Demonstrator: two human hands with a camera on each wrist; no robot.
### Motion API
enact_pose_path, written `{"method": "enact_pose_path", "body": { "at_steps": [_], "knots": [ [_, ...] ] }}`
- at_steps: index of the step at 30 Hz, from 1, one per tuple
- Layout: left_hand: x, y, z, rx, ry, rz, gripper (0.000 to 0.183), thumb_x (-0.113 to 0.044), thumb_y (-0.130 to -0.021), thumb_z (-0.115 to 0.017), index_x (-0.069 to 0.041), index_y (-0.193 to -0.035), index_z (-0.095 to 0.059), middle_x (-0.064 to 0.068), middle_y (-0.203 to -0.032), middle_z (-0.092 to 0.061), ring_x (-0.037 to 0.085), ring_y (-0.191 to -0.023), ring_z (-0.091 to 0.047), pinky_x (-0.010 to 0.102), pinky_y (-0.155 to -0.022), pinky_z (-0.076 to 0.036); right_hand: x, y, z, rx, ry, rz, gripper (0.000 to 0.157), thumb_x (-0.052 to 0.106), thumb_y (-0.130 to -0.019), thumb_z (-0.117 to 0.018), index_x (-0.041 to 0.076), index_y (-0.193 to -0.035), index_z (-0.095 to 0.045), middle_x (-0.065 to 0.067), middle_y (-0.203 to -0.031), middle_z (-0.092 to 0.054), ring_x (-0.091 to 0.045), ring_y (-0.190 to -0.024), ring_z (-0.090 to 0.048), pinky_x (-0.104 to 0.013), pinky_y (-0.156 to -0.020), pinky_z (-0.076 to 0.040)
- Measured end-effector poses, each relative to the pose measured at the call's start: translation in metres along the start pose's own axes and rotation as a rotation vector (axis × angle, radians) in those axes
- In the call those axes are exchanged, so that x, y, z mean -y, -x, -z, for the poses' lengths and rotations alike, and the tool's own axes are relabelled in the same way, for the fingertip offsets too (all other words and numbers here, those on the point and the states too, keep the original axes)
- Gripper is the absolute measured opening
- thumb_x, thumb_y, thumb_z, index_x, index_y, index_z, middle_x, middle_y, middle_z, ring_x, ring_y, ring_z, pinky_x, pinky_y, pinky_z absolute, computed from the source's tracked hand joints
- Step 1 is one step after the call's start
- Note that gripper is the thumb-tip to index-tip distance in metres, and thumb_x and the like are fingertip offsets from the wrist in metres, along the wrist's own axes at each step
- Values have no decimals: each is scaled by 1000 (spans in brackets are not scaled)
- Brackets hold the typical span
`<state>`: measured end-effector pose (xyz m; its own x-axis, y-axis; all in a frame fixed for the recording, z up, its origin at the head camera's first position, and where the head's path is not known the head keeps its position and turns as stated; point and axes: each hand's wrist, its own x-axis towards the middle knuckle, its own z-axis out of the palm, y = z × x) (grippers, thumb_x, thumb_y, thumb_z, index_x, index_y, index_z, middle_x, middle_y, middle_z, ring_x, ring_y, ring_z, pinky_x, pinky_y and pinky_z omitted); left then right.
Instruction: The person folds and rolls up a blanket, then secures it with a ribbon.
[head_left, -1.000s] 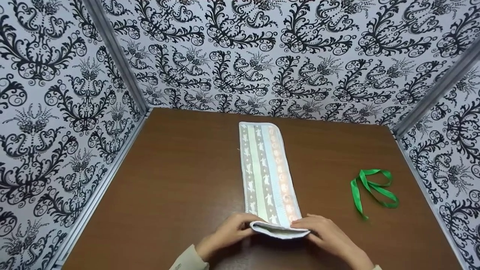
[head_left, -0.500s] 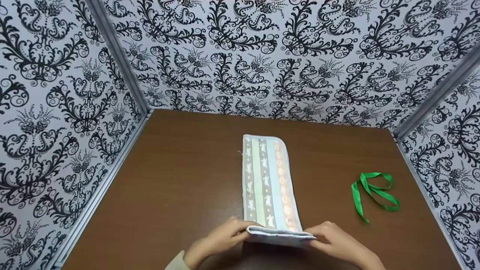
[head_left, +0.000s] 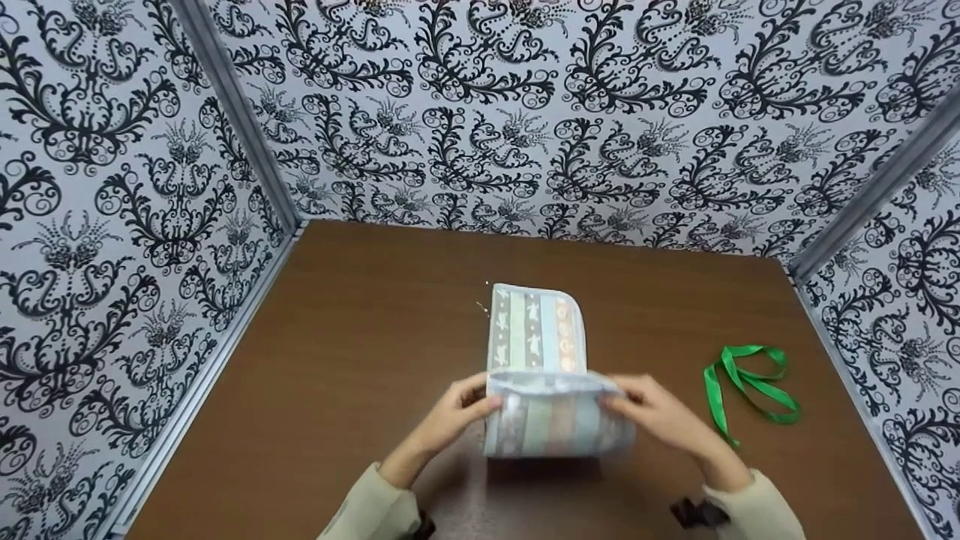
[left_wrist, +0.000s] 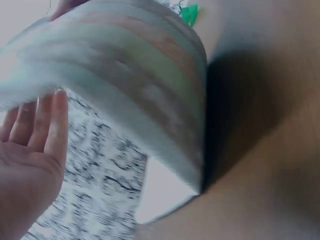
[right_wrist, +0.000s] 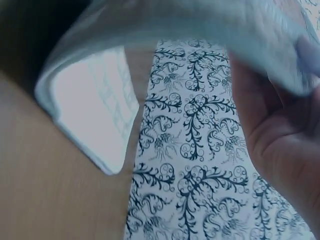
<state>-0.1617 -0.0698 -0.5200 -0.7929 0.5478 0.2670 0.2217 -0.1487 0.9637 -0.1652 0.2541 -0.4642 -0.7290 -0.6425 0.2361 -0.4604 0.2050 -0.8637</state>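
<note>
Head view has both hands near the bottom middle, working on one striped cloth [head_left: 536,337]. Left hand [head_left: 454,412] pinches the folded near end at its left side, thumb on the front and fingers tucked behind, so the grip is pretty narrow. Right hand [head_left: 651,409] does the same on the other side, though it's blurry and the exact finger spread is hard to tell. That folded end is up between the hands with its pale rims slightly parted, while the far end lies flat on the table, one corner rounded.

Cream sleeves [head_left: 757,510] cover both forearms, with dark bands [head_left: 699,514] by the wrists. It all sits over a brown wooden table [head_left: 360,360], and a loose green ribbon [head_left: 716,397] lies off to the right, well apart from the cloth. Past that it's white walls [head_left: 495,142] with black scrollwork and grey posts [head_left: 236,112] at the corners.

Left wrist view gets the open palm side and fingers reaching up behind the cloth, tips partly covered, plus a scrap of green up top. Right wrist view catches the cloth arching overhead and the bright, pale face underneath, which the head view mostly hides.
</note>
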Motion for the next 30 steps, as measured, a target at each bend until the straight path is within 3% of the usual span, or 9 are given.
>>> {"method": "enact_pose_path", "body": {
  "at_steps": [3, 7, 12, 15, 18, 21, 23, 27, 30],
  "knots": [
    [14, -12, 2, -9, 62, 36, 47, -15, -99, -59, 15, -134, -48, 5, -110, -67, 4, -95, -64, 21, -79, -54, -5, -20, 10, -118, -7, -135, 23, 6, -101, -54, -5, -117, -67, 10, -96, -65, 1, -83, -56, -19, -72, -49],
    [22, -39, 2, -106, -29, 63, 41, -11, -100, -58, 12, -133, -51, 23, -113, -67, 3, -91, -63, 21, -79, -53, -17, -45, 21, -290, -30, -296, 27, 12, -100, -56, -8, -116, -65, 13, -88, -65, -2, -81, -59, -19, -73, -50],
    [28, -81, 6, -270, -87, 82, 34, -6, -101, -53, 11, -130, -55, 22, -99, -66, 5, -77, -58, 19, -70, -50, -44, -58, 23, -441, -299, -425, 31, 13, -102, -54, -8, -124, -56, 9, -87, -65, -4, -80, -61, -21, -74, -53],
    [36, -99, 11, -297, -81, 81, 34, -5, -101, -51, 14, -129, -54, 13, -90, -63, 8, -72, -54, 19, -65, -47, -64, -53, 17, -450, -466, -496, 37, 12, -101, -53, -4, -134, -48, 8, -92, -69, -6, -84, -66, -24, -77, -56],
    [46, -109, 17, -326, -63, 87, 34, -4, -102, -49, 16, -129, -53, 9, -88, -60, 8, -73, -52, 19, -66, -46, -84, -46, 8, -375, -556, -538, 44, 8, -100, -54, -4, -139, -40, 7, -95, -69, -8, -88, -67, -26, -81, -56],
    [54, -116, 23, -362, -10, 126, 37, -7, -103, -48, 13, -134, -51, 15, -99, -66, 6, -80, -57, 20, -74, -50, -100, -42, -1, -288, -593, -546, 55, 7, -99, -54, -5, -146, -29, 7, -100, -69, -9, -93, -67, -27, -85, -55],
    [58, -119, 28, -375, 16, 156, 40, -9, -104, -47, 8, -140, -48, 19, -109, -68, 6, -85, -60, 21, -79, -51, -107, -44, -7, -280, -597, -536, 61, 5, -99, -54, -4, -151, -23, 7, -105, -67, -9, -96, -65, -27, -87, -54],
    [68, -128, 37, -394, 11, 197, 45, -14, -105, -46, 1, -148, -42, 25, -121, -64, 14, -95, -63, 30, -89, -53, -116, -53, -16, -415, -560, -527, 66, 3, -99, -53, -1, -155, -20, 1, -118, -63, -6, -97, -63, -24, -86, -53],
    [79, -131, 43, -421, -47, 260, 50, -20, -106, -47, -1, -151, -38, 26, -135, -57, 26, -115, -60, 40, -103, -49, -121, -63, -22, -521, -493, -555, 61, 3, -98, -54, -1, -153, -28, -13, -129, -60, -6, -97, -61, -21, -84, -51]
  ]
}}
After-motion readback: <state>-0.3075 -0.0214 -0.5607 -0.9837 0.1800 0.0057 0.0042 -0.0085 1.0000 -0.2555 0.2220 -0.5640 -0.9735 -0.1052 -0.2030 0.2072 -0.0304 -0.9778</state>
